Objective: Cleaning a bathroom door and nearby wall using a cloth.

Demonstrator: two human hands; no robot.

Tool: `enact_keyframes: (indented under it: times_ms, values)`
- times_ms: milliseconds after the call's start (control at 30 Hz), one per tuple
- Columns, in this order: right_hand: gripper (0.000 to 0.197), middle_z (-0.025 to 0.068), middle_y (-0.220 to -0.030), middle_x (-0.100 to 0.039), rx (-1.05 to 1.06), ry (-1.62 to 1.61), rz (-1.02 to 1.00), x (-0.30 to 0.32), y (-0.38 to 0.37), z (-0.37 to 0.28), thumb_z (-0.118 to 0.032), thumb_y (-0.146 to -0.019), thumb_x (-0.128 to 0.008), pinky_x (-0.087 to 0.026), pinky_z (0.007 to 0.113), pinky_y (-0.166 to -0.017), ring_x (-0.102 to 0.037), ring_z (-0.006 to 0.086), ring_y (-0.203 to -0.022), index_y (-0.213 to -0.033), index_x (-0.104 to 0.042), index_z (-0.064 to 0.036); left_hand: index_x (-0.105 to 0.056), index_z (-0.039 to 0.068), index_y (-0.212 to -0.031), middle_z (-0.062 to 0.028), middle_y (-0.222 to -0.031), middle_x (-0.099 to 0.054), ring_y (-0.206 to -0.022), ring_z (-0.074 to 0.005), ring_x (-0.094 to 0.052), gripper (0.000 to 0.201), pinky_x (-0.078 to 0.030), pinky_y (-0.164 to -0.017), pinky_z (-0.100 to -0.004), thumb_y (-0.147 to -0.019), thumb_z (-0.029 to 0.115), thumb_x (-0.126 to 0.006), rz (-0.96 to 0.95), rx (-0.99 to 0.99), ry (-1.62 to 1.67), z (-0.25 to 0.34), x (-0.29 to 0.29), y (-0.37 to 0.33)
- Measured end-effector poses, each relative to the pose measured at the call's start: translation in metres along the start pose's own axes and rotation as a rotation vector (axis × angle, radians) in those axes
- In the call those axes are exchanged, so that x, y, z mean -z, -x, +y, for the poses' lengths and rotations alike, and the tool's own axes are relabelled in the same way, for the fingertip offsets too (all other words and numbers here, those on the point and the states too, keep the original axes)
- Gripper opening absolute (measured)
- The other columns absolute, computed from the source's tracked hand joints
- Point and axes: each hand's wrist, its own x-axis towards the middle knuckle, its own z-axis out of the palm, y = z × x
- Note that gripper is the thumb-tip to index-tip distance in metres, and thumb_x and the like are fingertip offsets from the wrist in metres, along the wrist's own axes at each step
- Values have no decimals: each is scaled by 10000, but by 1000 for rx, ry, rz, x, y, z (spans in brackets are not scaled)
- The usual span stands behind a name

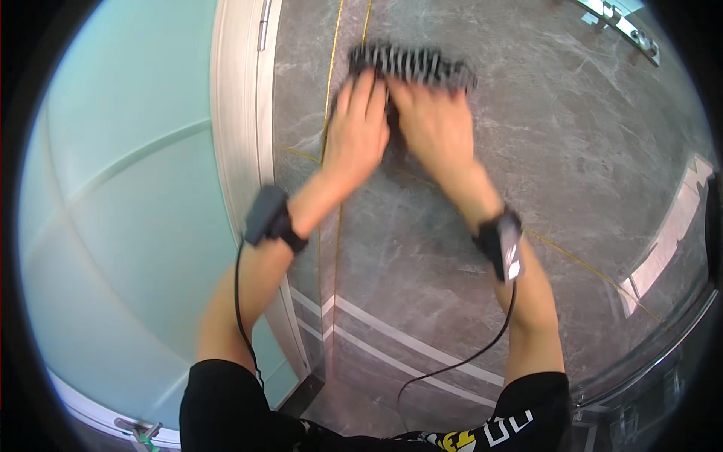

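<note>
Item: dark ribbed brush-like pad, black, with a row of short upright ridges or bristles along its far edge. It lies flat against the grey marbled stone surface, near that surface's upper middle, just right of the thin gold seam. Long axis: side to side, crosswise to both forearms. It sits directly ahead of the fingertips, partly under them; only the far edge shows.

Left hand: fingers spread and laid flat, tips on the pad's left end; pressing rather than gripping, no closed grasp visible.

Right hand: likewise flat, palm down, tips on the pad's middle and right part. Both hands are about equally near, thumbs nearly meeting between them.

Wrists: a dark strapped device on each, cables trailing back toward the black sleeves.

Surround: pale metal door frame along the stone's left edge, frosted greenish glass panel beyond it; chrome handle at the upper right corner.
</note>
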Motion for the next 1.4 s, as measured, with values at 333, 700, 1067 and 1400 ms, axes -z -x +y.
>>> enact_keyframes:
  times_ms: [333, 700, 1067, 1400]
  values:
    - [359, 91, -1162, -639, -106, -587, -739, 9, 361, -182, -145, -810, -529, -514, 338, -859, -619, 219, -1052, -1147, -643, -101, -440, -137, -1141, -386, -1247, -341, -1239, -608, -276, 437, -279, -1040, -624, -799, 79, -606, -749, 561, 268, 158, 37, 410]
    - [291, 52, -834, -686, -94, -286, -631, 85, 293, -60, -206, -823, -579, -534, 412, -642, -672, 221, -696, -1101, -659, -177, -552, -63, -1093, -306, -1261, -404, -1298, -589, -253, 397, -247, -983, -701, -792, 178, -643, -378, 267, 324, 174, 5, 260]
    - [456, 65, -1315, -541, -97, 276, -17, 144, 95, 102, -55, -820, -578, -383, 432, -975, -507, 299, -1188, -1266, -548, -145, -584, 36, -1212, -136, -1331, -501, -1300, -373, -376, 391, -316, -1030, -511, -857, 199, -598, 99, -143, 281, 147, -20, -66]
    - [240, 78, -866, -665, -272, -366, -805, 152, 524, -98, -222, -724, -669, -465, 465, -806, -650, 257, -829, -948, -668, -136, -619, 134, -1181, -35, -1219, -537, -1267, -293, -410, 375, -408, -901, -493, -818, 208, -569, -818, -419, 511, 277, 0, 419]
